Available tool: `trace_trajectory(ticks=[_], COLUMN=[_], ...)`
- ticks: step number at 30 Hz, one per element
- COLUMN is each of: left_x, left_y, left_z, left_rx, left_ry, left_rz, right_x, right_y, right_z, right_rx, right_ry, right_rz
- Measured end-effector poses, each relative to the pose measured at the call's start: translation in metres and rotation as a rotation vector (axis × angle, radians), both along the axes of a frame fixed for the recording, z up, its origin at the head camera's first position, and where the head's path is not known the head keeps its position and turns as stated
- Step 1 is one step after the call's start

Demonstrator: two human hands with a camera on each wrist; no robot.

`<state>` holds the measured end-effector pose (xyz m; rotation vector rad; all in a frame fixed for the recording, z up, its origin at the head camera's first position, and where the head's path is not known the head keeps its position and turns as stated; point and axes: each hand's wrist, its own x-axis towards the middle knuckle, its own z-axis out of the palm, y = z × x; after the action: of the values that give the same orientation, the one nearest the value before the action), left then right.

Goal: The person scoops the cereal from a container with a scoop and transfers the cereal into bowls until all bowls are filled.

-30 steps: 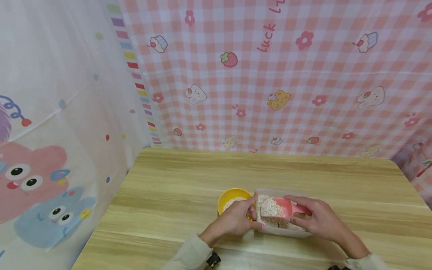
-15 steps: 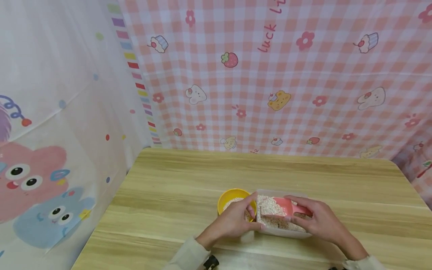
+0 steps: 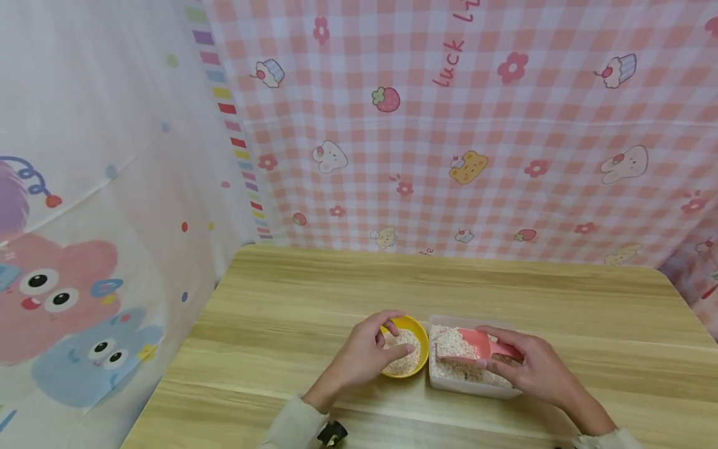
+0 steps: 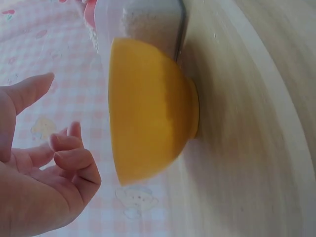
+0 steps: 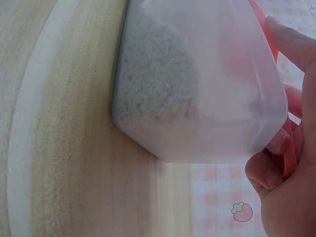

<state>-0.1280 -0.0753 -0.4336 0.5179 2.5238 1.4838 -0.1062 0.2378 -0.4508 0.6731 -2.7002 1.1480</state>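
Note:
In the head view my right hand (image 3: pixel 533 365) grips a pink scoop (image 3: pixel 477 342) by its handle. The scoop carries pale oat flakes and rests in a translucent plastic box (image 3: pixel 473 390) half full of oats. From the right wrist view, fingers curl round the scoop's handle (image 5: pixel 291 148) at the box rim. My left hand (image 3: pixel 370 349) hovers over the near left rim of a yellow bowl (image 4: pixel 143 113), thumb and fingers apart with nothing between them. Oats (image 3: pixel 405 355) lie inside this bowl, partly hidden by the left hand.
Bowl and box stand side by side on a wood-grain table (image 3: pixel 291 312). A pink checked cloth (image 3: pixel 426 137) hangs behind the table's far edge. Another printed white cloth (image 3: pixel 140 218) hangs along the left side.
My left hand has let go of the box's left edge and moved left over the bowl. The right hand and scoop stay nearly still; the head view has shifted slightly.

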Motion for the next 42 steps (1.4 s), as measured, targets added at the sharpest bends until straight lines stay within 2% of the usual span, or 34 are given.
trace_trajectory(ticks=[6,13,20,28,35,42], left_x=[-0.001,-0.002,-0.002,0.001,0.000,-0.001], left_y=[-0.014,-0.026,-0.030,-0.030,-0.028,-0.027], left_z=[-0.001,-0.004,-0.008,-0.012,-0.015,-0.019], left_rx=[0.032,-0.022,-0.084,-0.099,-0.129,-0.114], left_ry=[0.012,-0.036,-0.101,-0.139,-0.206,-0.213], left_rz=[0.095,0.148,0.127,0.065,0.031,-0.014], right_x=[-0.001,-0.003,-0.003,-0.001,-0.001,-0.001], right_y=[-0.001,-0.004,-0.005,-0.005,-0.005,-0.006], right_z=[0.000,-0.001,-0.001,-0.004,-0.004,-0.003], right_rx=[0.021,0.078,0.085,0.104,0.122,0.132], right_ry=[0.014,0.040,0.053,0.109,0.142,0.142], right_rz=[-0.007,-0.032,-0.049,-0.062,-0.063,-0.072])
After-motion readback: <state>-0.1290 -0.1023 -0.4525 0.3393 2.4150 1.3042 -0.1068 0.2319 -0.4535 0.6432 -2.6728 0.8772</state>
